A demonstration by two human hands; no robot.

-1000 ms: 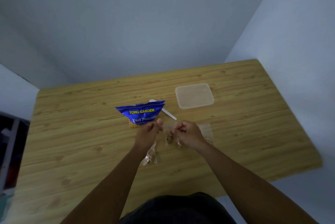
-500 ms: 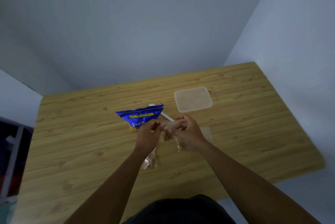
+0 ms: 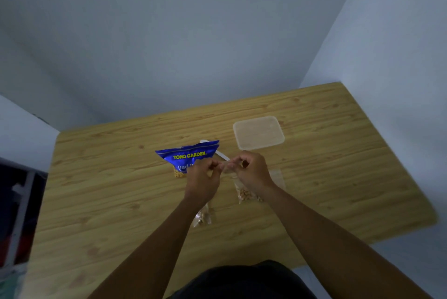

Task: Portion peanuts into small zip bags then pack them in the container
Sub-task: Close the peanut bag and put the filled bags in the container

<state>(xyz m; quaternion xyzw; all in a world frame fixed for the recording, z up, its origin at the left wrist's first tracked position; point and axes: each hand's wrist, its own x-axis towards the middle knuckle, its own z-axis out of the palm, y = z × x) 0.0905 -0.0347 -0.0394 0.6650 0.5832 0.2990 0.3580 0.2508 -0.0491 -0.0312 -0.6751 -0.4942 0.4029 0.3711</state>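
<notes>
My left hand (image 3: pixel 202 177) and my right hand (image 3: pixel 252 170) meet fingertip to fingertip above the wooden table (image 3: pixel 96 202), both pinching the top edge of a small clear zip bag (image 3: pixel 246 195). Peanuts sit in its bottom, below my right wrist. A second small zip bag of peanuts (image 3: pixel 203 217) lies on the table under my left wrist. The blue Tong Garden peanut packet (image 3: pixel 188 155) lies just beyond my left hand, partly hidden by it. The translucent lidded container (image 3: pixel 258 132) stands at the back right.
A white plastic spoon (image 3: pixel 221 154) lies between the packet and the container, its bowl behind the packet. Empty clear zip bags (image 3: pixel 277 177) lie flat to the right of my right hand. Walls close in behind and to the right; dark furniture (image 3: pixel 14 214) stands left.
My hands have drawn closer together and slightly away from me, fingertips now touching at the bag's top. The bag's peanut end now hangs under my right wrist.
</notes>
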